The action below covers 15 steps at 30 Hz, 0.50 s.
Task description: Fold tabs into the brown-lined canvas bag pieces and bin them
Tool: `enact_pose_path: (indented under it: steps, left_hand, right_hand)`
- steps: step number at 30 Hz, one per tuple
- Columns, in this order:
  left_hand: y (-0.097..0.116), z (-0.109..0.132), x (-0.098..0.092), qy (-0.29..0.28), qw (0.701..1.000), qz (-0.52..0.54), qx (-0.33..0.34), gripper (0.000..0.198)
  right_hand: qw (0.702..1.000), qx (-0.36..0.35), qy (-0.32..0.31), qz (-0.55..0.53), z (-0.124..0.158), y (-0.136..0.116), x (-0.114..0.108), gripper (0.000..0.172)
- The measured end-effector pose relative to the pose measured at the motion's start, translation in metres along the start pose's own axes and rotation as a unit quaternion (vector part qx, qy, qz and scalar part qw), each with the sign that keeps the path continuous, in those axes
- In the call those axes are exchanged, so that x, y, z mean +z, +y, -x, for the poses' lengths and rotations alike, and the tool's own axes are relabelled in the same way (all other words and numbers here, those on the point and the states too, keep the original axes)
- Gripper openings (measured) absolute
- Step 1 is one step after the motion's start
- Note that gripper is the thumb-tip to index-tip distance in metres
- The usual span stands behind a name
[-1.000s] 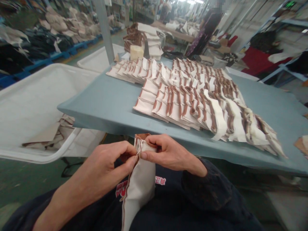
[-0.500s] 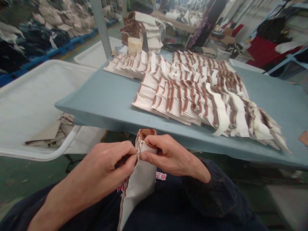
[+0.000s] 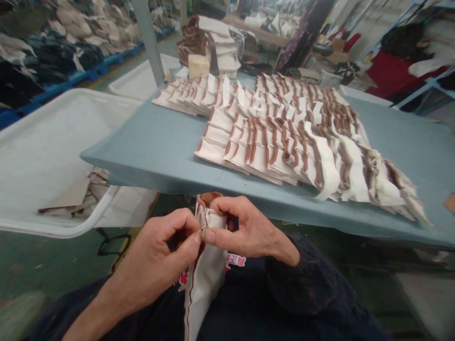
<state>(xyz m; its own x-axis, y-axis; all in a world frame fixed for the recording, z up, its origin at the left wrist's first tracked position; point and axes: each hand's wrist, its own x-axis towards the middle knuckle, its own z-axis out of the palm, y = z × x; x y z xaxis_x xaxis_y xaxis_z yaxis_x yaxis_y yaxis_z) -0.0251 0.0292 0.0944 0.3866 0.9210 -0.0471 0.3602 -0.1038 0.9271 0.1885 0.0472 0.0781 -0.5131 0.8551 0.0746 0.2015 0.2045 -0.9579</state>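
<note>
Between my hands, close to my body, hangs a cream fabric piece (image 3: 208, 274) with a brown inside and a dark red stitched seam down its left edge. My left hand (image 3: 167, 246) pinches that seam near the top with thumb and forefinger. From the other side my right hand (image 3: 241, 225) grips the upper part, its thumb on the seam beside my left fingertips. The brown lining (image 3: 209, 196) shows at the open top, just before the table edge. My fingers partly hide the pinched spot.
On the blue-covered table (image 3: 149, 151) lie overlapping rows of similar cream-and-brown fabric pieces (image 3: 256, 147), some crossed by white strips (image 3: 327, 166). A white plastic cart (image 3: 67, 109) holding a few pieces stands at left. Behind are a grey post (image 3: 149, 42) and a folded fabric stack (image 3: 220, 38).
The fabric piece has shifted slightly left at its top, and its lower end has swung right to hang straighter. My right hand has moved a little left; both hands keep their pinch.
</note>
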Motion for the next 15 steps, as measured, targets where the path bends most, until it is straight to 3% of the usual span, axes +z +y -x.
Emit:
enact_pose_path:
  steps: [9, 15]
  left_hand:
    - [-0.002, 0.004, -0.004, -0.009, 0.994, -0.071, 0.082, 0.031]
    - [0.003, 0.011, 0.005, 0.057, 0.979, -0.138, 0.136, 0.028]
  right_hand:
    - [0.997, -0.010, 0.007, 0.074, 0.007, -0.013, 0.001, 0.023]
    - [0.988, -0.015, 0.034, 0.152, 0.012, -0.019, 0.008, 0.022]
